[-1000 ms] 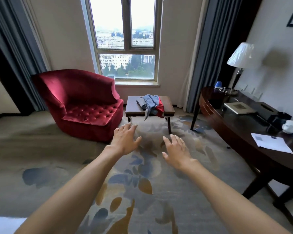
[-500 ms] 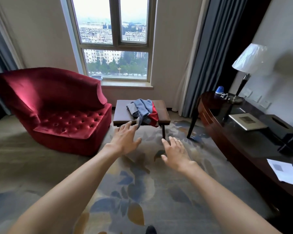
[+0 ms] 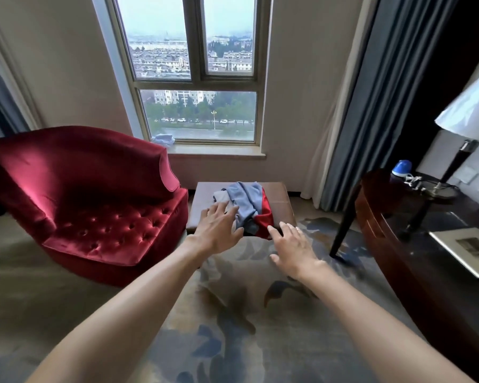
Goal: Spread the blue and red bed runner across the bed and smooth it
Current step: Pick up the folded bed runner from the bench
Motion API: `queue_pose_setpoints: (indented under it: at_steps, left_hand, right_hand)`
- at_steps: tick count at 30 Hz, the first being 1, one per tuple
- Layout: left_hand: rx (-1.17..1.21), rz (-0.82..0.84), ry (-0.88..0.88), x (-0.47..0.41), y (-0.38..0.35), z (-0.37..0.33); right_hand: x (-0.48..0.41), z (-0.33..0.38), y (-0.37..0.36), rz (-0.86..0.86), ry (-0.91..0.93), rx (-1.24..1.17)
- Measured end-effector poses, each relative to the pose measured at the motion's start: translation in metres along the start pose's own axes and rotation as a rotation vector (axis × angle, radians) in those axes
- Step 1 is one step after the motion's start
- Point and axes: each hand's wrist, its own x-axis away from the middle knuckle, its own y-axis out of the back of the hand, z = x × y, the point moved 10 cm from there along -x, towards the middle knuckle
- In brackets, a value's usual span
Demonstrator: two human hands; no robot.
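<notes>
The bed runner [image 3: 248,207] lies bunched on the brown stool [image 3: 281,201], its red edge drooping over the stool's near rim. The left hand [image 3: 219,230] hovers at the stool's near-left corner and the right hand [image 3: 295,251] is just short of its near edge; both have fingers spread and hold nothing. Risk: seizing a single loose fold would likely let the remainder slide off the stool, twisted.

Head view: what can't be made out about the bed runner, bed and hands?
The bed: outside the head view.
The bed runner, bunched on the stool: its own folds hide its full length; the left hand covers part of its left side.
Whether that hand touches the cloth: cannot tell.
The lamp: shade cut by the right edge.
</notes>
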Motion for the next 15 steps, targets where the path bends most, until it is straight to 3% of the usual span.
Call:
queue_pose_setpoints:
  at_steps: [15]
  left_hand:
    - [0.095,0.113,0.039,-0.278,-0.074,0.096]
  right_hand:
    - [-0.291,-0.063,-0.05,0.045,0.062,0.004]
